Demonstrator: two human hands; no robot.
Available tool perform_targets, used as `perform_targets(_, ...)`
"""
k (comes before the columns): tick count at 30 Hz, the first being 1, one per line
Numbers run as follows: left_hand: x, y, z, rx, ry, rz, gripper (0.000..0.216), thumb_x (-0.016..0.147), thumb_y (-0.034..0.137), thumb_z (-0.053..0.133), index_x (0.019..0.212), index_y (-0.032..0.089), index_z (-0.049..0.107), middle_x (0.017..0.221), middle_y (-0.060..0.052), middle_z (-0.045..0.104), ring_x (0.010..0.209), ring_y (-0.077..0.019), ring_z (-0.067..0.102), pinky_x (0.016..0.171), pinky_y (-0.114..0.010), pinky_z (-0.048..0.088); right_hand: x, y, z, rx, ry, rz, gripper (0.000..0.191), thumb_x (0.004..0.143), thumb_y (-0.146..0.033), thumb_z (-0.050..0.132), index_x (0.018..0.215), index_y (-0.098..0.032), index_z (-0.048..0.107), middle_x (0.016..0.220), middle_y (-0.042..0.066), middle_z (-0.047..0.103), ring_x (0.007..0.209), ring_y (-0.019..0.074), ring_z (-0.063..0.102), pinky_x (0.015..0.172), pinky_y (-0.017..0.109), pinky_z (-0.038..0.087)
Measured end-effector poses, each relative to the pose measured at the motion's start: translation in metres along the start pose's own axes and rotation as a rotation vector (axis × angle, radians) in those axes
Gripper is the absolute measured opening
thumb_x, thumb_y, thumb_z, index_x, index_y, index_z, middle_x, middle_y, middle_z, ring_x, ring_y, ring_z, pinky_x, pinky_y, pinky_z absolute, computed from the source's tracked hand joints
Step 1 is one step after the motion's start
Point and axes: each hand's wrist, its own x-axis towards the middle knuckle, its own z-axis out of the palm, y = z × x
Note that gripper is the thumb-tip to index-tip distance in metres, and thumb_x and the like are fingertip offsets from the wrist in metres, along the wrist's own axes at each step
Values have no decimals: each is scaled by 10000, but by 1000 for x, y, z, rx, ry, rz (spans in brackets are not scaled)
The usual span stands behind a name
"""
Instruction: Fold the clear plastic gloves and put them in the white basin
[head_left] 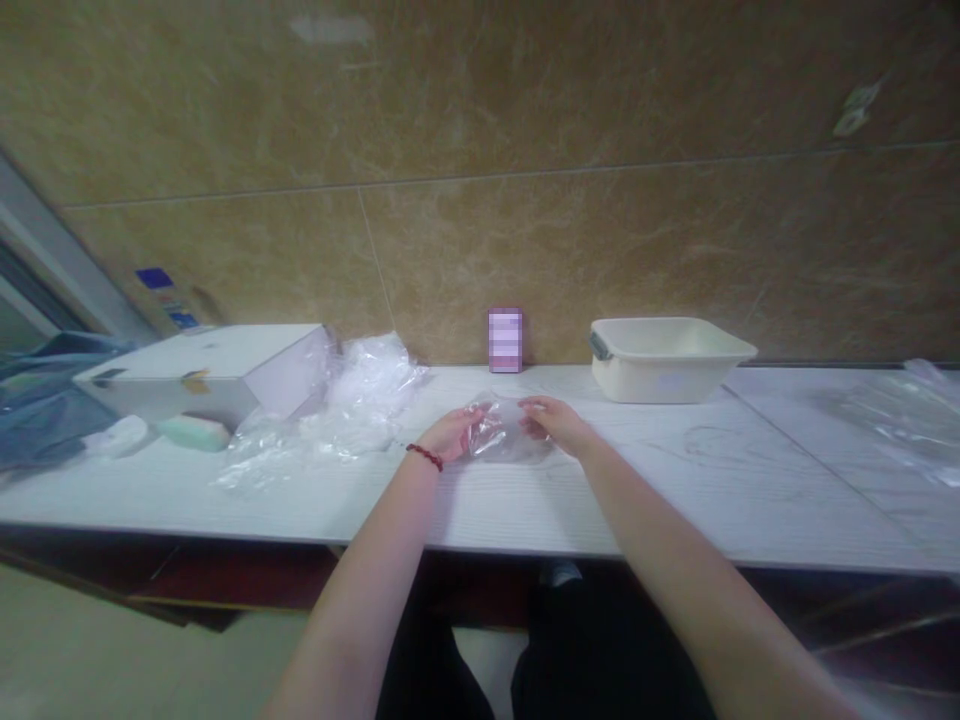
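No text, number or brand is legible. The upright phone-like device (505, 341) appears pixelated and unreadable. Markings on the blue-and-white wall label (169, 298) are too small and blurred to read.

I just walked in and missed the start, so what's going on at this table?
A person's left hand and right hand both hold a piece of clear plastic at the white table. More clear plastic lies heaped to the left, beside a white box. A cream tub stands to the right, near the wall.
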Motion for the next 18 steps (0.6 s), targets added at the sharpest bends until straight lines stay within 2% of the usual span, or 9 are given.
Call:
perform_targets(2,1,0,-2,8,2,5,290,738,167,511,1027,133,508,878,-99,605,785,-167,582,739,-306,439,-1,-1,1,23,-24,-25,234,715,-285,511,931,-195,500,655,9,594,517,80,553,443,171,425)
perform_targets(5,2,-2,-5,8,-21,31,310,730,168,522,1038,157,490,866,-89,608,773,-170,583,726,-323,435,-3,-4,2,65,-32,-63,200,700,-254,511,893,-200,514,677,-4,575,536,74,549,454,171,424)
perform_targets(9,2,-4,-8,32,-16,85,180,680,151,572,857,127,544,784,-65,612,721,-156,580,690,-292,432,-4,-6,3,111,-1,-79,75,656,-219,505,708,-167,518,699,-9,546,557,76,544,466,182,419)
perform_targets(12,1,-3,-7,39,-18,111,119,645,159,600,735,129,528,700,-38,597,660,-146,573,622,-264,432,-2,-5,2,119,-12,-101,33,613,-183,489,625,-153,494,688,-11,534,574,81,528,473,187,403)
perform_targets(16,-3,4,-3,-18,-31,87,201,632,143,581,818,169,512,691,-6,575,605,-131,562,559,-245,427,2,-1,0,65,32,-151,68,568,-124,423,570,-145,488,667,-16,530,540,57,463,466,166,354)
perform_targets(18,-5,8,0,-64,-50,72,247,656,197,544,898,181,498,732,-19,576,637,-152,567,576,-274,435,4,2,-1,50,55,-170,88,558,-117,400,559,-147,483,644,-19,529,547,62,460,479,168,348)
